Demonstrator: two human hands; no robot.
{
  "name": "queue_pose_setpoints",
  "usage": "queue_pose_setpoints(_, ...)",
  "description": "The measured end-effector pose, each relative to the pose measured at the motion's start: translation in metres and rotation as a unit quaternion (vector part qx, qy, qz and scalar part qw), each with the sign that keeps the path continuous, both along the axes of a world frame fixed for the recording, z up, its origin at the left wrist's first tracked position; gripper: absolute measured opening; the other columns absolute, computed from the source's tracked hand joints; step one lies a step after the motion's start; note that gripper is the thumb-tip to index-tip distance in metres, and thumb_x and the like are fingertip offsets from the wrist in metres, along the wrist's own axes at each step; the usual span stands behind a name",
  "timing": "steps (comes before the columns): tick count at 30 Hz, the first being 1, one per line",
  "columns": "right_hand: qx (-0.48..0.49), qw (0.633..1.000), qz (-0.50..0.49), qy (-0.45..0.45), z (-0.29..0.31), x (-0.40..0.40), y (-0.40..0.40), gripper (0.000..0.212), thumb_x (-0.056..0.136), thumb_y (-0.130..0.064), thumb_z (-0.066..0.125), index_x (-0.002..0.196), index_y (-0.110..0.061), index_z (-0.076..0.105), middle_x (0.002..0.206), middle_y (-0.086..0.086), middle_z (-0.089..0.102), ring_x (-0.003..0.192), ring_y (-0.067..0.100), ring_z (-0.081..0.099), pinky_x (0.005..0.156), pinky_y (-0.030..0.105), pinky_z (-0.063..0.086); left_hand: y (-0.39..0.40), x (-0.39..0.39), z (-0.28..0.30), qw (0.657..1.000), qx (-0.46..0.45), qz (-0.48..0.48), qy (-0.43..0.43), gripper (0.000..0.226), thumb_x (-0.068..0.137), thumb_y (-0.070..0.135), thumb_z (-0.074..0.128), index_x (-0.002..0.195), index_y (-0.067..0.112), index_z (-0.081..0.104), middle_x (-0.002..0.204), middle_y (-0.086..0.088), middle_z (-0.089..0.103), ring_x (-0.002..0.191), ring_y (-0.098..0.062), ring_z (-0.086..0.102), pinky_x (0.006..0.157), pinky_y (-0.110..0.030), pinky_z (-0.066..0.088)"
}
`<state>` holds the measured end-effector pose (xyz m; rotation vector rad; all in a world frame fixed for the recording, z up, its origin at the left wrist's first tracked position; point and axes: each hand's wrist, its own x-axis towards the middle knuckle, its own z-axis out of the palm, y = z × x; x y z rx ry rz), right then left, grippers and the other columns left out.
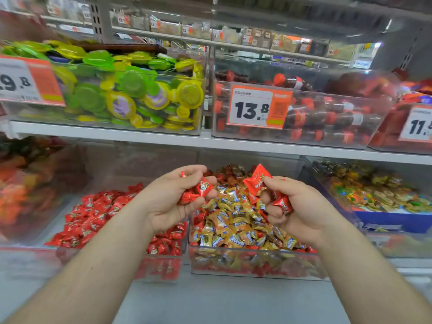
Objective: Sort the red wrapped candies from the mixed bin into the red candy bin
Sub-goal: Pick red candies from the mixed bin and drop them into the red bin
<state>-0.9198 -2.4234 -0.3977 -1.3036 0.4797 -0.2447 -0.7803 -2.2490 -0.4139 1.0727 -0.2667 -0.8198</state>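
My left hand [173, 197] is curled around several red wrapped candies [201, 189], hovering over the seam between the two lower bins. My right hand [292, 206] grips more red wrapped candies [256, 181], one pinched up at the fingertips, others [281, 204] in the palm, above the mixed bin [257, 270]. That clear bin holds mostly gold wrapped candies [236, 220] with red ones scattered among them. To its left the red candy bin [161, 270] is filled with red wrapped candies [93, 218].
A white shelf [163, 136] runs just above the hands, carrying a bin of green and yellow discs [131, 97] and a bin of cola-bottle sweets [327, 118] with a 13.8 price tag [257, 108]. Other candy bins flank the lower row at left [28, 183] and right [378, 195].
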Motion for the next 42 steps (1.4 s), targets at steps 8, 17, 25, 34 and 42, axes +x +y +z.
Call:
queue_pose_setpoints(8,0.11,0.986,0.084,0.098,0.012,0.074,0.092,0.019,0.091,-0.023,0.061,0.079,-0.008,0.062,0.06,0.004,0.053,0.037,0.007,0.041,0.03,0.014,0.032,0.076,0.055,-0.027,0.985,0.002,0.125,0.122,0.02,0.1,0.01,0.049,0.086,0.003,0.061,0.082,-0.01,0.072,0.067,-0.024,0.071,0.053,-0.029,0.059)
queue_pose_setpoints(17,0.146,0.983,0.031,0.104,-0.009,0.118,0.135,0.011,0.094,-0.016,0.064,0.09,-0.006,0.064,0.075,0.007,0.058,0.057,0.01,0.049,0.04,0.018,0.048,0.111,0.082,-0.045,0.981,0.014,0.156,0.118,0.02,0.097,0.023,0.04,0.08,0.016,0.048,0.095,-0.011,0.069,0.084,-0.029,0.063,0.083,-0.042,0.046)
queue_pose_setpoints(25,0.086,0.987,0.027,0.13,-0.017,0.137,0.144,0.051,0.094,-0.031,0.064,0.138,-0.01,0.05,0.14,0.018,0.046,0.112,0.037,0.057,0.092,0.058,0.048,0.112,0.086,-0.043,0.982,0.088,0.155,0.067,0.049,0.097,0.036,0.037,0.139,0.012,0.047,0.131,-0.007,0.062,0.129,-0.029,0.046,0.112,-0.05,0.017)
queue_pose_setpoints(34,0.089,0.993,0.044,0.059,-0.017,0.123,0.127,0.056,0.099,-0.036,0.051,0.145,-0.006,0.041,0.158,0.023,0.024,0.147,0.036,0.021,0.117,0.047,0.022,0.099,0.08,-0.037,0.984,0.061,0.17,-0.011,0.027,0.098,0.025,0.038,0.11,0.018,0.061,0.119,0.0,0.068,0.116,-0.02,0.059,0.111,-0.042,0.029)
queue_pose_setpoints(42,0.101,0.994,-0.001,-0.038,-0.006,0.075,0.082,0.033,0.101,-0.03,0.047,0.104,-0.001,0.064,0.117,0.021,0.066,0.113,0.032,0.062,0.1,0.042,0.048,0.03,0.031,-0.013,0.974,0.079,0.121,-0.173,0.018,0.097,0.02,0.051,0.106,0.019,0.066,0.103,0.001,0.075,0.099,-0.018,0.069,0.088,-0.035,0.049)
